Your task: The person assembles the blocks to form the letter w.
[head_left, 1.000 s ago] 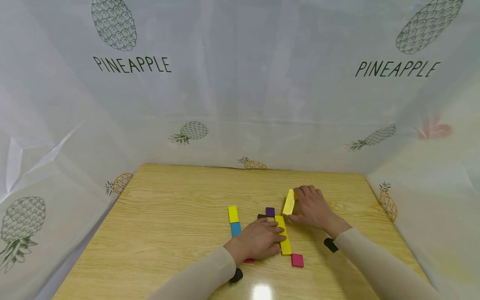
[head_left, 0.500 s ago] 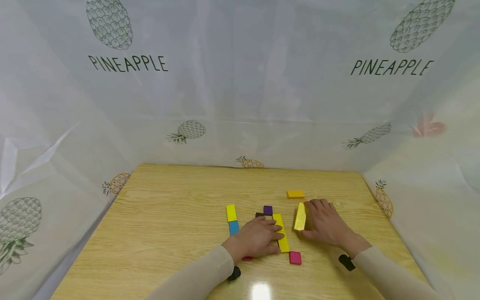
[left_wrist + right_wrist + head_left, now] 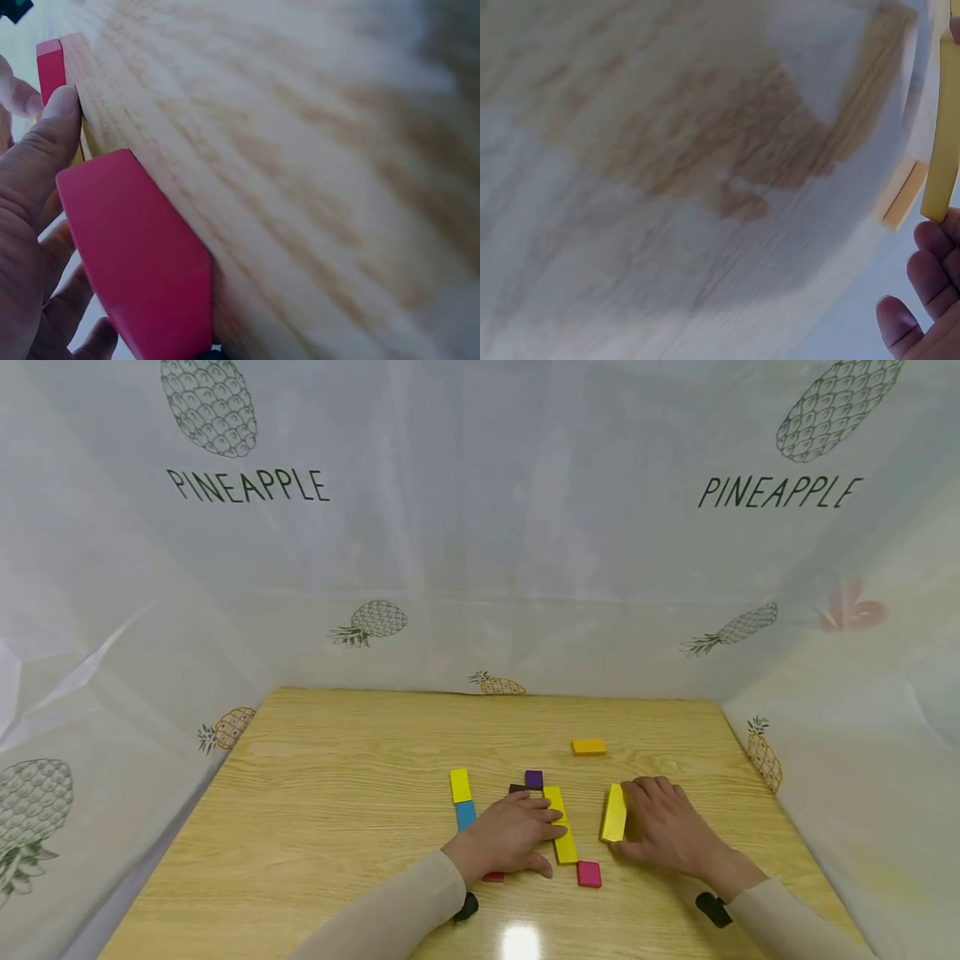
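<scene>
My left hand (image 3: 504,837) lies with its fingers spread over two yellow blocks (image 3: 566,849) set end to end, fingertips touching them. To the right, my right hand (image 3: 666,828) holds another yellow block (image 3: 614,812) by its ends between thumb and fingers; in the right wrist view this yellow block (image 3: 943,135) runs along the right edge. Whether it touches the table cannot be told. A pink square block (image 3: 588,874) sits just below the yellow pair. Partly hidden under my left wrist is a red-pink block (image 3: 492,877), large in the left wrist view (image 3: 142,255).
An orange block (image 3: 588,747) lies farther back on the wooden table (image 3: 360,735). A purple block (image 3: 534,778) and a black block (image 3: 522,788) sit beyond my left fingers. Left of that hand, a yellow block (image 3: 460,786) adjoins a blue block (image 3: 466,814).
My right hand has moved right and nearer with the yellow block in it, uncovering the orange block behind. My left hand has stayed nearly in place.
</scene>
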A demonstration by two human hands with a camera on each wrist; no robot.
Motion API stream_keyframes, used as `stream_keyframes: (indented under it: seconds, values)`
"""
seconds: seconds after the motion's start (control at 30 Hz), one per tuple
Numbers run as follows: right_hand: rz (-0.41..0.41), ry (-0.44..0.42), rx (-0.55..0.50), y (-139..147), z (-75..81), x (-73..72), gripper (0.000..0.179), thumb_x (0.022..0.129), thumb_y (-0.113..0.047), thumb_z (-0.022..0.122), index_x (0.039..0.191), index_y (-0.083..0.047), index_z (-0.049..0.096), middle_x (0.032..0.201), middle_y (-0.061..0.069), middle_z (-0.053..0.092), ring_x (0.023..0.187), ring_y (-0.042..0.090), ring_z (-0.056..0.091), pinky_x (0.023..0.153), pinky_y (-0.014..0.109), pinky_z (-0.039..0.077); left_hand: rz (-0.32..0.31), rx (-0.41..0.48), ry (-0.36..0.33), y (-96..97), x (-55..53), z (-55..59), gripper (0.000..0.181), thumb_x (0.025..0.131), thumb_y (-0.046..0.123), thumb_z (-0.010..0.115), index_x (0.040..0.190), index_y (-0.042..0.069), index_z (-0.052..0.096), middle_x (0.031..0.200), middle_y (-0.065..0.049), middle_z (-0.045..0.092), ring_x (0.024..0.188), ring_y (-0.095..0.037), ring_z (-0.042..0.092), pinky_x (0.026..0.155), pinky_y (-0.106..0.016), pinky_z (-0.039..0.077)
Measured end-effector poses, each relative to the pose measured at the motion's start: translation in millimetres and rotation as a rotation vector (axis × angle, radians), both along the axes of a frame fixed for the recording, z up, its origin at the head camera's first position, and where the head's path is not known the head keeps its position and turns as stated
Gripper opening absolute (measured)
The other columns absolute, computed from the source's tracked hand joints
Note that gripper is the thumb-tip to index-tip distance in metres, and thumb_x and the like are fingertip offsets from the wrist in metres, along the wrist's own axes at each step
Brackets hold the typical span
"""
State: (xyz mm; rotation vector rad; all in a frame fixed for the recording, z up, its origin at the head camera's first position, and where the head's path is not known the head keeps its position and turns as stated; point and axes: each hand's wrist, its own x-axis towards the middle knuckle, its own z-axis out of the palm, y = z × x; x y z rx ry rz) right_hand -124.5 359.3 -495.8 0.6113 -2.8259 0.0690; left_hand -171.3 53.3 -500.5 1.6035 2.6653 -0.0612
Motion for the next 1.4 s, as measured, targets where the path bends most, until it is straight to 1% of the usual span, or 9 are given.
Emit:
stream_keyframes:
  seconds: [0.13,0.37,0.57,0.7,1.0,1.4]
  values:
    - [-0.001,-0.013,-0.007,1.9,-0.6,3.4,0.087,0.079,-0.062,0.083,0.136,0.001,0.062,0.126,0.014,0.062,0.112,0.033,0.057,0.087,0.053,0.051,-0.003,0.009,0.004,-0.8,-0.5,-0.9,0.066,0.095,0.067,0.064,0.152,0.034,0.059,0.158,0.013,0.053,0.152,-0.013,0.044,0.128,-0.038,0.033]
    - [0.007,-0.064,-0.021,3.4,-1.0,8.0,0.086,0.081,-0.064,0.082,0.136,0.0,0.063,0.126,0.013,0.062,0.112,0.032,0.057,0.088,0.054,0.051,-0.008,0.009,0.009,-0.6,-1.0,-1.8,0.066,0.095,0.067,0.063,0.152,0.035,0.058,0.159,0.013,0.053,0.152,-0.013,0.044,0.128,-0.038,0.033]
    - [0.035,-0.071,-0.024,0.0,-2.5,11.3,0.087,0.081,-0.067,0.08,0.135,-0.001,0.063,0.126,0.012,0.062,0.111,0.029,0.057,0.088,0.052,0.052,-0.007,0.008,0.013,0.0,-0.5,-0.5,0.066,0.095,0.067,0.063,0.153,0.035,0.058,0.159,0.013,0.053,0.152,-0.013,0.044,0.128,-0.038,0.034]
    - [0.038,-0.082,-0.023,-2.4,-4.5,13.2,0.088,0.081,-0.069,0.079,0.135,-0.001,0.063,0.128,0.011,0.062,0.112,0.028,0.056,0.09,0.051,0.051,-0.006,0.005,0.012,0.1,-0.6,-0.3,0.066,0.096,0.067,0.062,0.153,0.034,0.057,0.159,0.012,0.053,0.152,-0.013,0.044,0.128,-0.037,0.034]
    - [0.069,-0.067,-0.01,-4.5,-5.0,15.2,0.088,0.082,-0.069,0.078,0.136,-0.001,0.063,0.127,0.01,0.063,0.113,0.028,0.057,0.092,0.051,0.052,-0.003,0.007,0.011,-0.5,-1.0,0.4,0.066,0.096,0.067,0.061,0.153,0.034,0.057,0.16,0.011,0.052,0.152,-0.014,0.044,0.128,-0.038,0.034]
    - [0.062,-0.102,-0.014,-5.9,-11.0,16.3,0.088,0.082,-0.067,0.079,0.139,-0.003,0.063,0.13,0.009,0.062,0.116,0.026,0.056,0.094,0.052,0.052,0.004,0.005,-0.001,0.2,0.4,-1.7,0.066,0.096,0.066,0.062,0.153,0.034,0.057,0.16,0.011,0.052,0.153,-0.013,0.043,0.128,-0.038,0.033]
